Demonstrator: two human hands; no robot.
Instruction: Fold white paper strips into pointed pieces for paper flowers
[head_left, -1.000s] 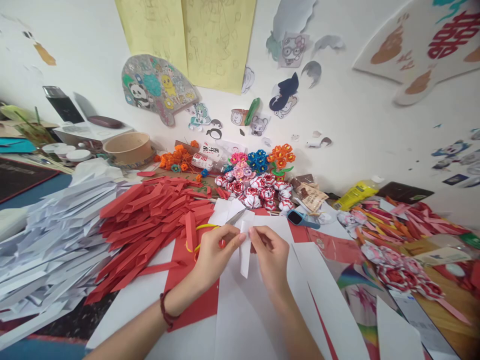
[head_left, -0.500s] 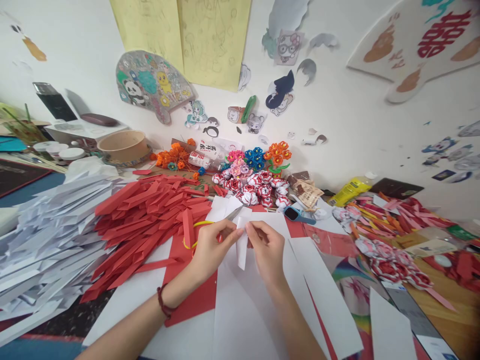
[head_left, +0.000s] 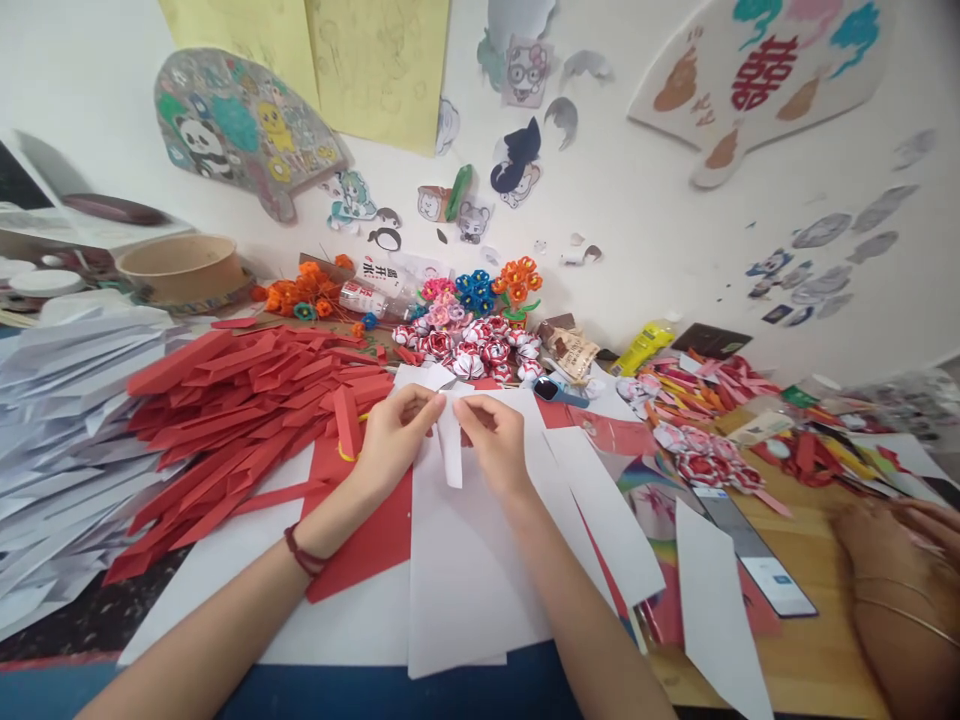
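Observation:
Between my two hands is a narrow white paper strip (head_left: 451, 455), its lower end hanging down over larger sheets. My left hand (head_left: 397, 435) pinches it near the top, thumb against fingers. From the other side my right hand (head_left: 491, 440) pinches the same strip, the fingertips of both hands close together. Beneath lie white paper sheets (head_left: 480, 570) and red paper (head_left: 364, 540). Left of my hands spreads a heap of folded red paper strips (head_left: 247, 400). A bit of yellow handle (head_left: 346, 450) shows beside my left hand, mostly covered.
Folded white strips (head_left: 67, 450) are piled at far left. Red-and-white paper flowers (head_left: 487, 350) stand behind my hands near a smartwatch (head_left: 559, 391). To the right are a phone (head_left: 761, 560), a yellow bottle (head_left: 645, 345) and another person's hands (head_left: 892, 560).
The view has swung right, bringing another person's hands and more of the phone into sight. Both my hands still pinch the white strip; the scissors' blades no longer show.

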